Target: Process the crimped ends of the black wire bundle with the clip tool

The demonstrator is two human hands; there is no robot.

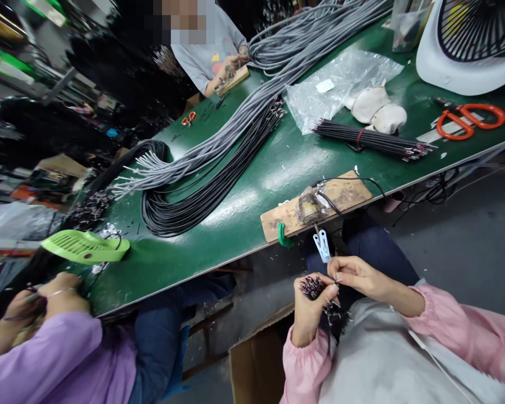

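The bundle of dark wires (311,287) sits in the closed left hand (306,311), below the wooden board (273,221). The right hand (362,278) pinches what looks like a thin wire. Probably single wires are being handled; the next move calls for a steady left grip and precise fingertips.

Worktop (231,233): coloured dark green
Long cables (219,140): sheathed in grey, tipped with white
Held wires (312,287): tipped with red and white
Tied wire bundle (340,132): sheathed in black, bound in red
Large scissors (470,132): orange shown on the handles
Clothes peg (322,247): tinted pale blue
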